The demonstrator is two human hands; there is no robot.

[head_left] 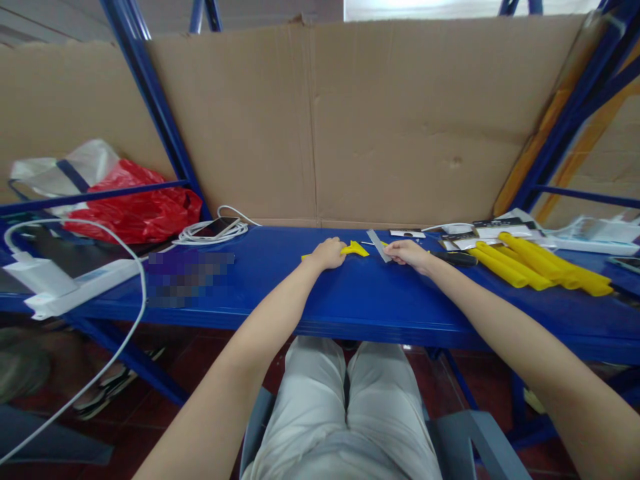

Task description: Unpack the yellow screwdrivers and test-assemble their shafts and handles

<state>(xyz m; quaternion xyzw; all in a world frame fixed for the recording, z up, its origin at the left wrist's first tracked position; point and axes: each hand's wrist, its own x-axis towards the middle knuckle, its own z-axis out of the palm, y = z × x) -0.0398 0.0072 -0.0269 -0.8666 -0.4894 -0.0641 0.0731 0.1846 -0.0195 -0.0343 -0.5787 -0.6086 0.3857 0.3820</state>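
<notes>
My left hand (pixel 327 254) is closed around a yellow plastic tool with a flared, T-shaped head (pixel 355 249). Its head sticks out to the right of my fingers, and a bit of yellow shows at the left side of the hand. Between the fingertips of my right hand (pixel 407 255) is a flat grey strip (pixel 379 246), tilted and apart from the yellow head. Just beyond my right wrist lies a black handle (pixel 454 259), perhaps of a screwdriver. Both hands are low over the blue table (pixel 370 300).
Several yellow tubes (pixel 540 263) lie at the right, by printed cards (pixel 500 230) and a white power strip (pixel 593 245). At left are a coiled white cable (pixel 213 231), another power strip (pixel 95 287) and a red bag (pixel 140 203). Cardboard (pixel 390 120) stands behind.
</notes>
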